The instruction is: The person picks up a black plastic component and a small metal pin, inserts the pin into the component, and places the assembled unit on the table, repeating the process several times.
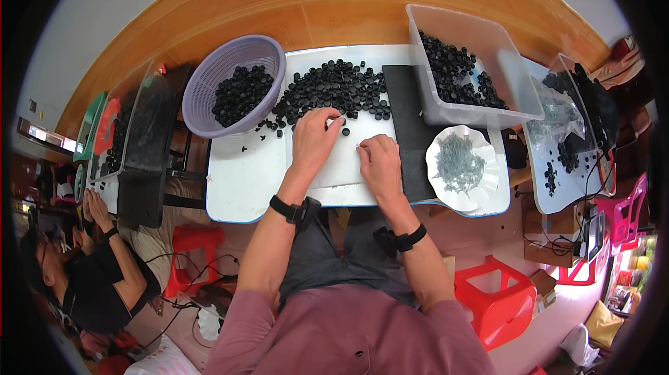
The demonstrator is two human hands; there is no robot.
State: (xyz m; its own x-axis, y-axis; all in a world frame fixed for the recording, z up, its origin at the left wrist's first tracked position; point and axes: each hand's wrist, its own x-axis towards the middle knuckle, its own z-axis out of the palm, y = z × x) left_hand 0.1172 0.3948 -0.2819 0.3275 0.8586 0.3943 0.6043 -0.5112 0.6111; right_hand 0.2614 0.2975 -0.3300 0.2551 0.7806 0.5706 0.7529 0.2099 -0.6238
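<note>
A loose pile of small round black caps (334,86) is spread over the far middle of the white table (244,183). At the near edge of the pile, my left hand (313,138) is closed in a pinch on a small black cap, partly hidden by the fingers. One separate cap (345,132) lies just right of its fingertips. My right hand (381,166) is closed over the bare tabletop, thumb and fingers together. Something tiny and pale shows at its fingertips, too small to name.
A purple basket (198,86) of black pieces stands left. On the right are a clear bin (481,110) of black pieces, a black mat (416,166) and a white scalloped dish (489,180) of thin clear pieces. Another person (104,277) sits left; a red stool (498,298) stands behind right.
</note>
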